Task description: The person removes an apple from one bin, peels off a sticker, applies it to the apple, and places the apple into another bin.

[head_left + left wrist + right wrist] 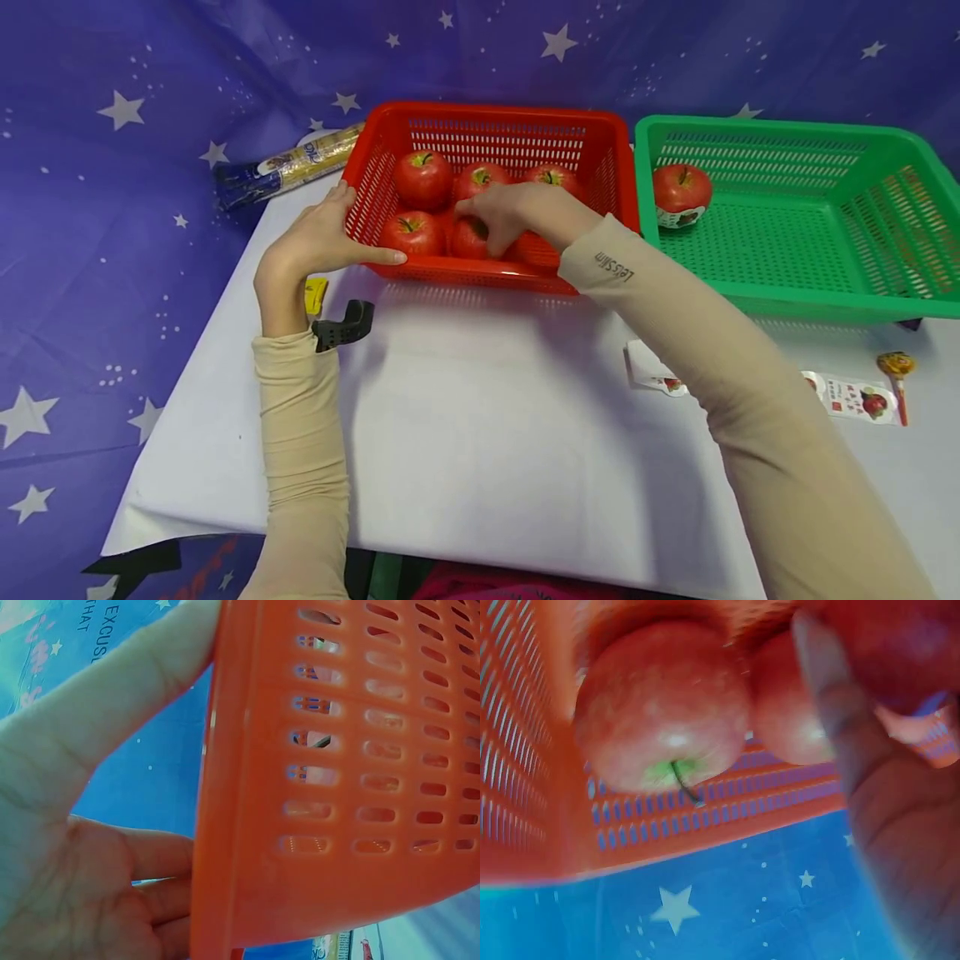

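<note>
A red plastic basket (510, 112) with slotted walls holds several red apples. My left hand (318, 233) spans its front left corner, thumb laid straight along the front rim and fingers at the left rim. In the left wrist view that thumb and the fingers (169, 859) meet the rim. My right hand (510, 208) reaches down into the basket and grips an apple (468, 239) in the front row, partly hidden by the hand. Beside it at the front left lies another apple (412, 233); in the right wrist view an apple (664, 705) shows its stem.
A green basket (757, 292) stands right beside the red one, with one labelled apple (681, 196) at its left end. Behind the left hand lies a long noodle packet (300, 167). A lollipop (897, 371) and printed labels (858, 398) lie on the white tabletop at right.
</note>
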Demonstrator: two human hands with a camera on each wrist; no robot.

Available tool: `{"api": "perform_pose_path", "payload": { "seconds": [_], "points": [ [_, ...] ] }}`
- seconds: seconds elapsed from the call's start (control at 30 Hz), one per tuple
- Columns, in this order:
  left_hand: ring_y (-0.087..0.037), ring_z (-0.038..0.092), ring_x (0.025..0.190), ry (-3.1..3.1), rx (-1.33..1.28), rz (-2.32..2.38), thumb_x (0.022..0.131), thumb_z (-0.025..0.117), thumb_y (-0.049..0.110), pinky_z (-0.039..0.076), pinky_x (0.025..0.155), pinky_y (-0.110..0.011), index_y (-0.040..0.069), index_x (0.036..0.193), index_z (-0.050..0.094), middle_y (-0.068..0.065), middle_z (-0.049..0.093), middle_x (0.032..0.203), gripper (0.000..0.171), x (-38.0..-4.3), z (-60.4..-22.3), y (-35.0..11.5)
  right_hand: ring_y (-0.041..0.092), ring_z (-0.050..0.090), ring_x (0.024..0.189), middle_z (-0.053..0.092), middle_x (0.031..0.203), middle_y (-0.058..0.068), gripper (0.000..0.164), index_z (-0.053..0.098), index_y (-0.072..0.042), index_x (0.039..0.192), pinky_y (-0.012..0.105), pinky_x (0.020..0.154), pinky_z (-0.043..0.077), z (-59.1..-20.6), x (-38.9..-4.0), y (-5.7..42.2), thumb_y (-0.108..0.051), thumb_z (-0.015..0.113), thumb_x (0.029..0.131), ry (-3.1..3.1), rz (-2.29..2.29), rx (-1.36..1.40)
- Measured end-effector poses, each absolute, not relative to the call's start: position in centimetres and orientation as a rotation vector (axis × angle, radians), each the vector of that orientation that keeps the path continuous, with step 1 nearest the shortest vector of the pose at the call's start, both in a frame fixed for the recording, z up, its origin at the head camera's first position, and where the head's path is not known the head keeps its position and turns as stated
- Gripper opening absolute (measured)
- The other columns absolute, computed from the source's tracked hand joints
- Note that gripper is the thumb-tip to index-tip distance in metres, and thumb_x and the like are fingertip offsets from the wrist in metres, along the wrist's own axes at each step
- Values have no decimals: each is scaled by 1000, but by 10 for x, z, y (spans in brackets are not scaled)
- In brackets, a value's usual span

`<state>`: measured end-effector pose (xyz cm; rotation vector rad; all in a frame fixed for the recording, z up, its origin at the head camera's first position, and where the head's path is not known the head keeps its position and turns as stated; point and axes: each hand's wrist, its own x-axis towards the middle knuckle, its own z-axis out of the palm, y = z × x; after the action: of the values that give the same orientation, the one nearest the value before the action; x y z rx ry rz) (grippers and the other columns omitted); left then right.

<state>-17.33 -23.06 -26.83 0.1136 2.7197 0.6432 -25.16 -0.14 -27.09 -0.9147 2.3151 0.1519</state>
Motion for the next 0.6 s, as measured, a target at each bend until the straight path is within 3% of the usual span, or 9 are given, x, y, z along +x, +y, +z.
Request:
{"api": "perform_pose_path", "payload": {
  "seconds": [0.17,0.4,0.6],
  "points": [
    [-42,18,145,2725,100,659,75,72,60,22,114,-59,4,154,1,-17,2,162,121,-171,-266,-229,29,33,137,38,148,11,86,25,-26,151,49,112,31,-247,-243,16,-33,72,79,2379,9,-900],
    [-42,41,124,2746,59,675,73,71,62,36,103,-59,1,152,17,-23,38,146,113,-165,-264,-225,32,37,130,46,142,8,87,30,-30,148,50,107,37,-215,-221,52,-38,77,76,2473,-197,-892],
    [-39,46,116,2762,58,687,73,72,62,41,96,-57,1,147,28,-22,48,134,106,-161,-263,-224,31,40,125,50,138,6,82,35,-28,146,50,99,45,-204,-191,80,-38,77,75,2534,-368,-925]
  ]
}}
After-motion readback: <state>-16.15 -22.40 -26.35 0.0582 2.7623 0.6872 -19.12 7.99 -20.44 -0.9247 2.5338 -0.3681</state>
